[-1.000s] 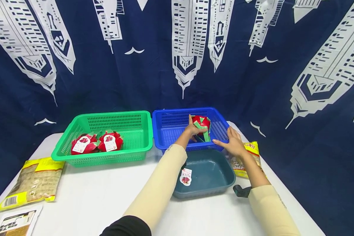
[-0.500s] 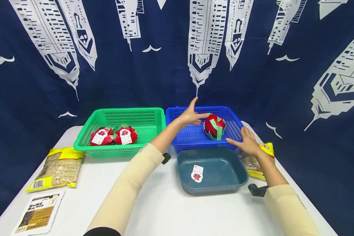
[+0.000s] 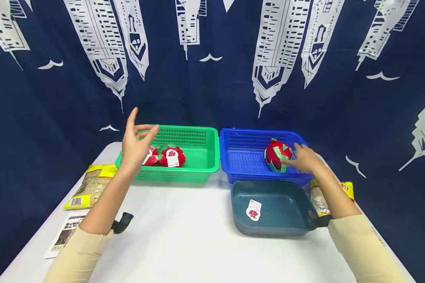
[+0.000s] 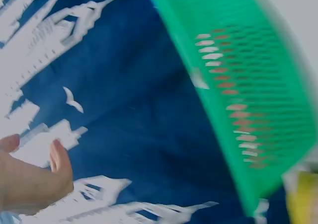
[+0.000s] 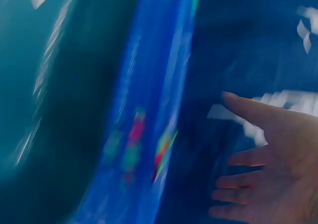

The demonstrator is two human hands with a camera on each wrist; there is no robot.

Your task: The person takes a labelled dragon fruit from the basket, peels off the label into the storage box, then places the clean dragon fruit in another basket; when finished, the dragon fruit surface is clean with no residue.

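Observation:
A red dragon fruit (image 3: 274,151) with green scales, perhaps an imitation, lies in the right half of the blue basket (image 3: 239,157). My right hand (image 3: 306,158) is over that basket's right side, thumb toward the fruit. In the right wrist view the right hand's fingers (image 5: 243,184) are extended and hold nothing. At the left end of the green basket (image 3: 202,171), my left hand (image 3: 136,145) is raised, index finger up and the others loosely bent. Two labelled dragon fruits (image 3: 178,157) sit in the green basket, one partly hidden by the left hand.
A dark teal basin (image 3: 283,228) with a dragon fruit sticker (image 3: 254,210) inside stands before the blue basket. Yellow bags (image 3: 88,188) lie at both sides, and a white flat pack (image 3: 63,236) is at front left. A printed curtain (image 3: 198,90) hangs behind.
My left hand has let go of the dragon fruit in the blue basket and moved left to the green one. My right hand has lifted off the blue basket's rim. The view has turned left.

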